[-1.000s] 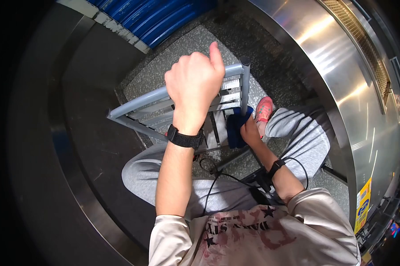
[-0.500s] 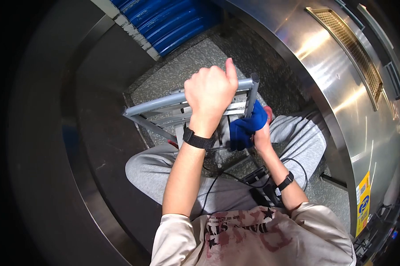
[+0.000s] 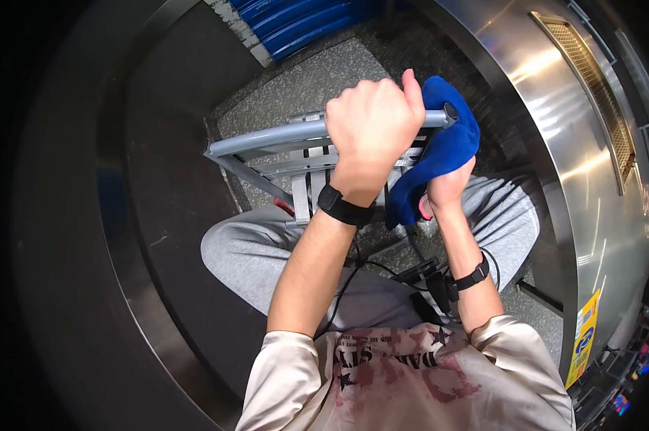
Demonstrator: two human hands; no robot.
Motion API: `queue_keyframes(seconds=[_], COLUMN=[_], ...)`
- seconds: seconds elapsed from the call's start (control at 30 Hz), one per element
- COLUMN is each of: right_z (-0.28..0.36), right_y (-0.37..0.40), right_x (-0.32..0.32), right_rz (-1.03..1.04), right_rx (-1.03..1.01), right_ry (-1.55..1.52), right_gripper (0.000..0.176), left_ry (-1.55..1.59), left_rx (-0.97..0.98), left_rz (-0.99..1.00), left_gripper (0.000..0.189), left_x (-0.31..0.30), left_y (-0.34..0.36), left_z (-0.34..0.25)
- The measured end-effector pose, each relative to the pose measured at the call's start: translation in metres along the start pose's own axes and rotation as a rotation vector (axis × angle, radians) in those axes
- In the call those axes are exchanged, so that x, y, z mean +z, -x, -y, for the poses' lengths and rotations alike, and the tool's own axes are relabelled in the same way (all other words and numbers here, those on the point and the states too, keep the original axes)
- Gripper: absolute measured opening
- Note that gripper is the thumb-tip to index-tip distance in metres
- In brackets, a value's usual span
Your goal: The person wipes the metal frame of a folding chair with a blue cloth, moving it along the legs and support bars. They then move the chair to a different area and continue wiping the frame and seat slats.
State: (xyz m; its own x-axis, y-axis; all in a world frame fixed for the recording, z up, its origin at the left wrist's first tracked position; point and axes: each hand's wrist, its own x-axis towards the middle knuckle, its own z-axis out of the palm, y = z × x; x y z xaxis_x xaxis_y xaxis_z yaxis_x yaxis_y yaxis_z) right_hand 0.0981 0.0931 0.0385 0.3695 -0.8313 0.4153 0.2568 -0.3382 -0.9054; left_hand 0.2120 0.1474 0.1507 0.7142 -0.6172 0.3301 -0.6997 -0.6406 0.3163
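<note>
My left hand [image 3: 375, 118] is wrapped in a fist over the top tube of a grey metal folding frame [image 3: 267, 138], its thumb raised. Light webbing straps [image 3: 301, 194] run inside that frame, which looks like a folding stool. In my right hand [image 3: 450, 185] is a blue cloth [image 3: 454, 133], draped along the frame's right side and up past the capped tube end. The cloth hides some of my right fingers and the right leg of the frame.
Grey-trousered legs [image 3: 235, 248] flank the frame. Black cables [image 3: 342, 287] lie across my lap. A stainless steel cabinet [image 3: 554, 100] with a mesh vent stands to the right, and a dark panel [image 3: 173, 144] to the left. Blue slats [image 3: 296, 25] lie ahead.
The blue cloth has moved up and spread over the frame's right end, with my right hand rising behind it. My left hand stays on the top tube.
</note>
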Motion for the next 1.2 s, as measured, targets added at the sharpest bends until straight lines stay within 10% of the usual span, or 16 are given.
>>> queue_keyframes(seconds=[0.23, 0.53, 0.7, 0.83, 1.2], right_z=[-0.045, -0.161, -0.165, -0.176, -0.099], right_y=[0.027, 0.134, 0.133, 0.136, 0.072], right_x=[-0.003, -0.061, -0.053, -0.042, -0.040], right_rz=[-0.076, 0.181, 0.110, -0.026, 0.106], right_rx=[0.223, 1.042, 1.073, 0.718, 1.121], right_ry=[-0.073, -0.424, -0.113, -0.060, -0.523], right_gripper=[0.017, 0.034, 0.043, 0.053, 0.047], left_ry=[-0.038, -0.064, -0.110, -0.153, -0.064], left_rx=[-0.024, -0.017, -0.035, 0.049, 0.085], left_rz=[0.006, 0.047, 0.072, -0.010, -0.008], left_gripper=[0.059, 0.062, 0.066, 0.062, 0.064], left_x=[0.001, -0.001, -0.003, 0.001, -0.020], left_y=[-0.007, -0.004, -0.003, -0.001, 0.038], left_z=[0.003, -0.002, -0.004, 0.000, -0.006])
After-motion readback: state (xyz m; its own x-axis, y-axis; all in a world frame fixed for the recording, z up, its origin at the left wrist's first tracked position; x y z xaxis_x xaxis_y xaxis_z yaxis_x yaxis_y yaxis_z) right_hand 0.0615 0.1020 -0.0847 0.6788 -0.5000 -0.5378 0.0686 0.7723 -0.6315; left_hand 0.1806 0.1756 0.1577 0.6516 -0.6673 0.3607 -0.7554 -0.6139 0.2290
